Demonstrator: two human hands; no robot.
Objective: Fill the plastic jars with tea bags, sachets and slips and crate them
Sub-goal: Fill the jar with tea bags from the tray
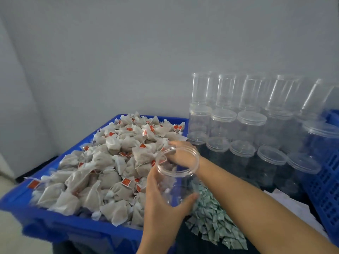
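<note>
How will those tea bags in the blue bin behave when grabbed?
Probably floppy: the tea bags slump and crease in the blue bin. Likely light, being small thin pouches. Their strings and red tags look tangled, so neighbours may lift along.

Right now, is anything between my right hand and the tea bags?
Nothing visible. The right hand already reaches onto the tea bags in the blue crate, behind the open jar that the left hand grips.

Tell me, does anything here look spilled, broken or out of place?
Nothing stands out as damaged. The tea bags are heaped above the rim of the blue crate, but none seem to have fallen out. The sachets lie in a loose pile, and the empty jars are stacked upright.
</note>
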